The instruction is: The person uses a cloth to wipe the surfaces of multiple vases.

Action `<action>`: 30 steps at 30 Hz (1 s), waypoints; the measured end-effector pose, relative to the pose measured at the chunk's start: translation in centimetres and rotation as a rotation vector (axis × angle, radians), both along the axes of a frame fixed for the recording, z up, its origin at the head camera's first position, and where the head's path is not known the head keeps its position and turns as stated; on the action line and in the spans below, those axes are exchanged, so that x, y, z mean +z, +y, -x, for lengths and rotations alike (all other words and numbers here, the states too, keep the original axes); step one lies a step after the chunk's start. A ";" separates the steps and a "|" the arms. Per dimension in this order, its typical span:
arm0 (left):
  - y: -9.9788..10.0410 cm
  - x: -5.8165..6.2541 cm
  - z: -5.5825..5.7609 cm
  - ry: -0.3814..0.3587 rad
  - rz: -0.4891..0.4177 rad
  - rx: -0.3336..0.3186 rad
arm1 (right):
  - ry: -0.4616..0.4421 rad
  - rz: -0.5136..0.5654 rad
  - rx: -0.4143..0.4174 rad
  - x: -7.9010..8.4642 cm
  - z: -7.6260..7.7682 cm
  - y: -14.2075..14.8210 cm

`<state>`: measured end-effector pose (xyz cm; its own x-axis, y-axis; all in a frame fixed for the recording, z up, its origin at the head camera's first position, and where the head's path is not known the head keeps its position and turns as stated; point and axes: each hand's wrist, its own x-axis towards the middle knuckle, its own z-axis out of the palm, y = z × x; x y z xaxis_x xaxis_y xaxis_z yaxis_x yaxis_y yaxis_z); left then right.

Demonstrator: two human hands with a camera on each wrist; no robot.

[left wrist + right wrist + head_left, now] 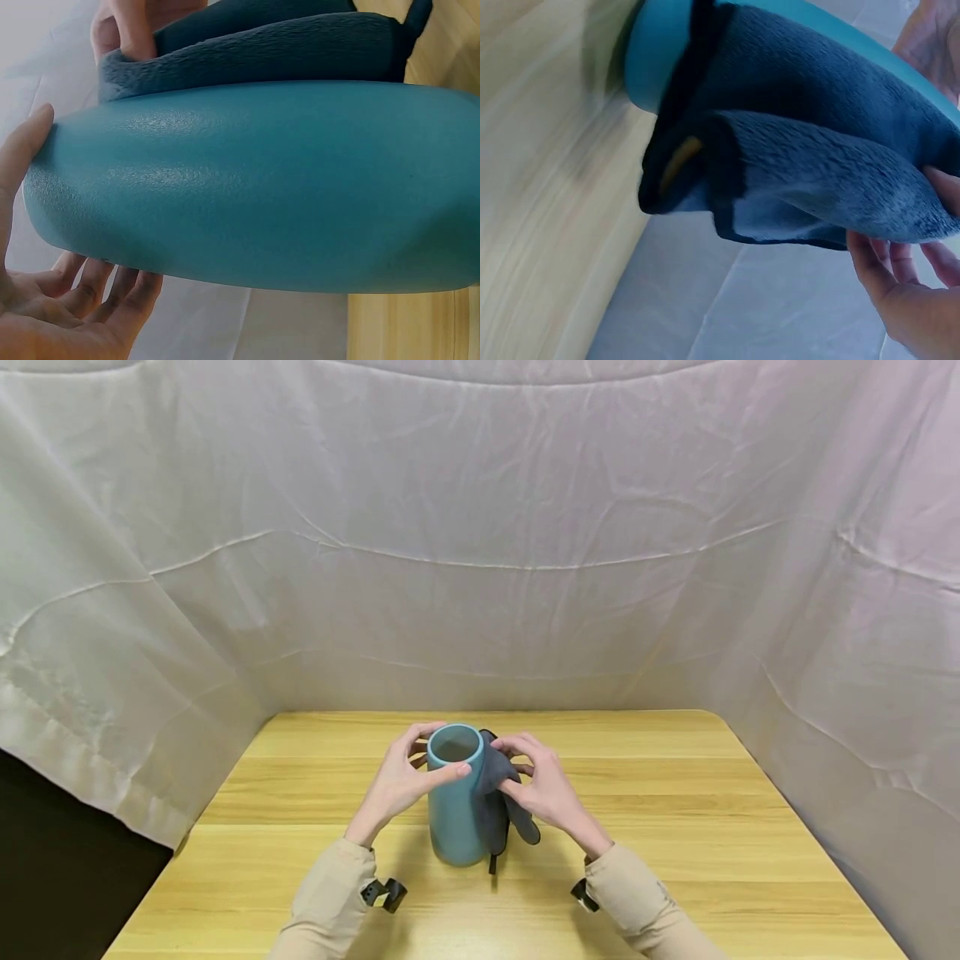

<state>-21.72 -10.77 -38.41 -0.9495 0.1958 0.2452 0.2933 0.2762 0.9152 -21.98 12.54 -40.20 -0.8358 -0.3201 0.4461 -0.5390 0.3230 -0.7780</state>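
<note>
A tall teal vase stands upright on the wooden table, its round mouth facing up. My left hand holds it near the rim, thumb on the near side and fingers round the far left side. In the left wrist view the vase fills the middle, with the left hand's fingers against its wall. My right hand pinches a dark grey cloth against the vase's right side. The right wrist view shows the plush cloth folded over and hanging down, with the right hand gripping its upper end.
The wooden table spreads out on both sides of the vase. Pale curtains hang behind and along both sides. A dark area lies beyond the table's left edge. Small black wrist cameras sit by the sleeves.
</note>
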 end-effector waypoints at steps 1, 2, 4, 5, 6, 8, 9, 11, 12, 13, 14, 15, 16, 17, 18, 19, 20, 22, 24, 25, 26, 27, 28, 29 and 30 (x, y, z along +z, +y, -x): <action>0.0 0.0 0.0 -0.002 0.000 0.000 | -0.009 -0.018 0.002 0.0 0.0 0.0; 0.0 0.0 0.0 -0.005 0.000 0.000 | -0.019 -0.035 0.002 0.0 0.1 0.1; 0.0 0.0 0.0 -0.012 0.003 0.001 | -0.041 -0.065 0.003 0.0 0.1 0.2; 0.0 0.0 -0.1 -0.015 0.003 0.002 | -0.050 -0.081 0.002 -0.1 0.1 0.2; 0.0 0.0 -0.1 -0.018 0.003 0.004 | -0.059 -0.094 0.003 -0.1 0.1 0.2; 0.0 0.0 -0.1 -0.019 0.003 0.007 | -0.073 -0.117 0.005 -0.2 0.2 0.3; 0.0 0.0 -0.1 -0.020 0.003 0.007 | -0.079 -0.126 0.006 -0.3 0.2 0.3; 0.0 0.0 -0.1 -0.020 -0.002 0.006 | -0.087 -0.145 0.005 -0.5 0.3 0.3; 0.0 0.0 -0.1 -0.020 -0.005 0.005 | -0.090 -0.155 0.005 -0.6 0.3 0.4; 0.0 0.0 -0.1 -0.022 -0.008 0.003 | -0.095 -0.163 0.006 -0.7 0.3 0.4; 0.0 0.0 -0.1 -0.025 -0.010 0.002 | -0.099 -0.170 0.004 -0.8 0.3 0.5; 0.1 0.0 -0.1 -0.027 -0.011 0.000 | -0.103 -0.175 0.003 -0.8 0.3 0.5; 0.1 0.0 -0.1 -0.028 -0.012 0.000 | -0.104 -0.180 0.001 -0.9 0.3 0.6; 0.1 0.0 0.0 -0.031 -0.013 0.000 | -0.106 -0.182 0.002 -0.9 0.3 0.6; 0.1 0.0 0.0 -0.031 -0.014 0.000 | -0.108 -0.181 0.000 -1.0 0.2 0.6; 0.1 0.0 0.0 -0.031 -0.013 0.000 | -0.110 -0.174 -0.001 -1.0 0.2 0.6; 0.1 0.0 0.0 -0.030 -0.012 0.000 | -0.108 -0.167 -0.003 -1.0 0.2 0.5; 0.1 0.0 0.0 -0.026 -0.011 0.000 | -0.104 -0.144 -0.005 -1.2 0.1 0.4; 0.0 0.0 0.0 -0.021 -0.010 -0.001 | -0.093 -0.112 -0.013 -1.3 0.0 0.3; 0.0 0.0 0.0 -0.020 -0.008 -0.002 | -0.084 -0.091 -0.014 -1.4 0.0 0.3; 0.0 0.0 0.0 -0.019 -0.007 -0.002 | -0.074 -0.067 -0.016 -1.4 -0.1 0.2; 0.0 0.0 0.0 -0.018 -0.007 -0.002 | -0.062 -0.041 -0.018 -1.4 -0.2 0.2; 0.0 0.0 0.0 -0.018 -0.007 -0.003 | -0.046 -0.012 -0.019 -1.4 -0.2 0.1; 0.0 0.0 0.0 -0.018 -0.006 -0.003 | -0.026 0.020 -0.018 -1.3 -0.2 0.1; 0.0 -0.1 0.0 -0.017 -0.006 -0.004 | -0.002 0.051 -0.015 -1.3 -0.3 0.0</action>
<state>-21.71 -10.72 -38.47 -0.9527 0.1979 0.2305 0.2791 0.2698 0.9216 -21.70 12.50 -41.47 -0.8413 -0.2844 0.4597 -0.5326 0.2913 -0.7946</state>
